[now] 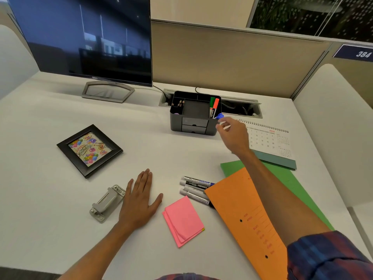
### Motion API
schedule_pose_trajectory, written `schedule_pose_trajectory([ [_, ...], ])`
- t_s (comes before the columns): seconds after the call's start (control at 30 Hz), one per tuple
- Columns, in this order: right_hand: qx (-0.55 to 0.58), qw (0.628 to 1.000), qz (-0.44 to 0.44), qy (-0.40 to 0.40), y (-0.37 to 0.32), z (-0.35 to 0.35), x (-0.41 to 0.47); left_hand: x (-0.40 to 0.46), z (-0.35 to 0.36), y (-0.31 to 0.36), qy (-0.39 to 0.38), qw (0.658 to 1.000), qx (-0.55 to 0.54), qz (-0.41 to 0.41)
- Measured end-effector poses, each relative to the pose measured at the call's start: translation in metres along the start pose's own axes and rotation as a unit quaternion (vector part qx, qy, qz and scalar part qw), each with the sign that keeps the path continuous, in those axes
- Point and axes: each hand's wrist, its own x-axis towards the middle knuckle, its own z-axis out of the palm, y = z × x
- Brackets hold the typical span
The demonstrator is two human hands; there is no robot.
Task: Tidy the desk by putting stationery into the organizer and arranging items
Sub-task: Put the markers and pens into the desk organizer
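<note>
A dark grey organizer (182,123) stands at the back middle of the desk, with a green and an orange marker (214,107) upright in its right compartment and pencils in its left one. My right hand (235,135) is beside the organizer's right edge, shut on a blue-capped marker (221,118) whose cap points into that right compartment. My left hand (140,201) lies flat and open on the desk. Three markers (195,187) lie side by side in front, partly under an orange folder (248,219).
A pink sticky-note pad (183,220) and a metal hole punch (107,203) flank my left hand. A framed birthday picture (89,150) lies at left, a desk calendar (270,142) at right over a green folder (286,182). A monitor (84,37) stands behind.
</note>
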Motion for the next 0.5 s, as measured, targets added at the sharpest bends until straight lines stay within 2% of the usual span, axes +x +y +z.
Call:
schedule_pose_trajectory([
  [0.2,-0.021,0.980,-0.039,-0.192,0.020,0.015,-0.042,0.000,0.000,-0.001,-0.002,1.000,0.005,0.000],
  [0.37,-0.041,0.970,-0.041,-0.237,0.025,0.019,-0.062,0.000,0.000,0.000,-0.001,1.000,0.006,0.000],
  [0.5,-0.067,0.947,-0.056,-0.309,0.022,0.019,-0.071,0.000,0.000,0.000,0.001,1.000,0.000,-0.002],
])
